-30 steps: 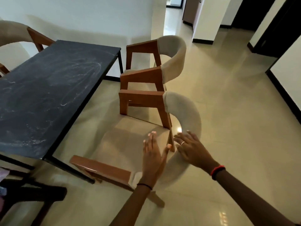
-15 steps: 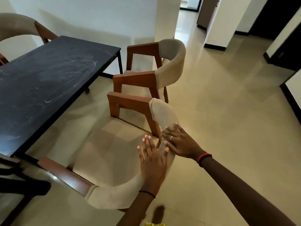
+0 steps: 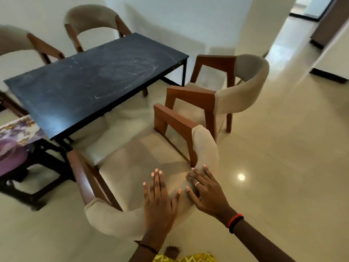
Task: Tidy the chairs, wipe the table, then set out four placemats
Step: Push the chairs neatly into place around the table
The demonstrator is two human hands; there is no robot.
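A beige upholstered chair with brown wooden arms (image 3: pixel 132 167) stands just in front of me, its seat facing the black table (image 3: pixel 90 84). My left hand (image 3: pixel 158 203) lies flat with straight fingers on the curved backrest. My right hand (image 3: pixel 205 190) rests beside it on the same backrest, fingers spread. The tabletop shows pale smears. A second matching chair (image 3: pixel 232 95) stands to the right by the table's corner. Two more chairs (image 3: pixel 90 19) (image 3: pixel 17 38) sit on the table's far side.
A low black stand (image 3: pixel 28 167) at the left carries purple floral fabric (image 3: pixel 17 135). Open tiled floor (image 3: pixel 283 167) spreads to the right toward a hallway. A white wall runs behind the table. A bare foot (image 3: pixel 171 251) shows at the bottom edge.
The near chair has swung round and moved toward the table under both hands. My view has shifted left, bringing the far chairs and the purple fabric into sight.
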